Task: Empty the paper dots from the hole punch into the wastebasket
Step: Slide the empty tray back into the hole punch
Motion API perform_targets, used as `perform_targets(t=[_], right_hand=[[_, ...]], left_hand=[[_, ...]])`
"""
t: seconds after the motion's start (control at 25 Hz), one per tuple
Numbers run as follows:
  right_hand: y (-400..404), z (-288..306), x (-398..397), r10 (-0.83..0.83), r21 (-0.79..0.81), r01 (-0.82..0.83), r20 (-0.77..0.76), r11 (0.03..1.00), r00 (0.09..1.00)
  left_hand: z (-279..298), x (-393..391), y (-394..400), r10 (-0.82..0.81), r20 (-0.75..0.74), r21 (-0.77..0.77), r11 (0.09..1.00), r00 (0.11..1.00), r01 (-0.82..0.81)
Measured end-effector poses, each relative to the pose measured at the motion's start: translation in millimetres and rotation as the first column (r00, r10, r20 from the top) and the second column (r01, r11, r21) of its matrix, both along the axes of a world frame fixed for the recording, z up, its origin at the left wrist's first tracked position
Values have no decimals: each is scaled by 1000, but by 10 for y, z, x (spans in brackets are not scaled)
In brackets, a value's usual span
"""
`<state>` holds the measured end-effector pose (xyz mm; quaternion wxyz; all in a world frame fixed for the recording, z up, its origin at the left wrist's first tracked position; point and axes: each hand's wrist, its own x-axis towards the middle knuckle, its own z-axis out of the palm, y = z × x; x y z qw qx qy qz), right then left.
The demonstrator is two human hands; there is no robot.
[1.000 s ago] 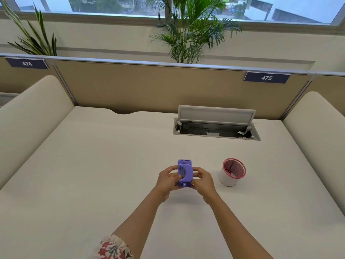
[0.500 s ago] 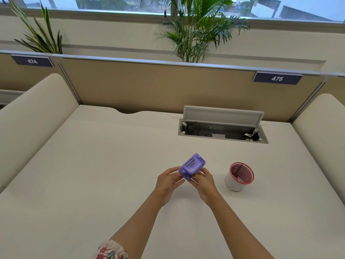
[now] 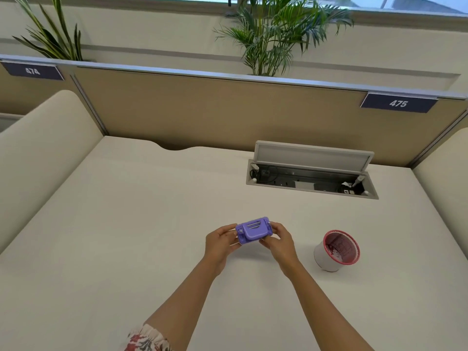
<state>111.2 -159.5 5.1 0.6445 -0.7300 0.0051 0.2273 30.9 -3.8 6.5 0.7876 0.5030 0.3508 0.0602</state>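
A small purple hole punch (image 3: 254, 230) is held above the white desk, lying sideways with its long side left to right. My left hand (image 3: 219, 243) grips its left end and my right hand (image 3: 278, 241) grips its right end. To the right stands a small white wastebasket (image 3: 336, 250) with a red rim, tilted a little so that its dark red inside shows. It is about a hand's width from my right hand. No paper dots can be made out.
An open cable hatch (image 3: 312, 171) with its lid up sits in the desk behind the hands. A tan partition (image 3: 215, 110) closes the back, with cream side panels left and right. Plants stand behind the partition.
The hole punch has been turned in both hands from upright, through a diagonal tilt, to lying sideways. The hands stay in about the same place on the desk.
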Motion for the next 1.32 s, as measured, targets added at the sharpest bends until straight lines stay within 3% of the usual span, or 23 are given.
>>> perform_targets(t=[0.24,0.36,0.6,0.88,1.32], right_hand=[[293,-149,232,-86,-161,89,22,983,996],[512,-248,368,-103,-225,110,41,968,994],[910,-363,645,-83,-269,119,141,956,986],[1121,-393,773,-116,-253,156,166,955,979],[1049,-378,702,-6,-349,66,169,935,986]], left_hand=[[-195,314,235,119,-44,-5,993,992,-119],[-281,527,382,142,-71,68,988,987,-137],[-351,902,721,14,-127,336,941,992,29],[-418,1052,816,-125,-133,462,870,983,173],[-476,996,781,-266,-301,574,716,916,397]])
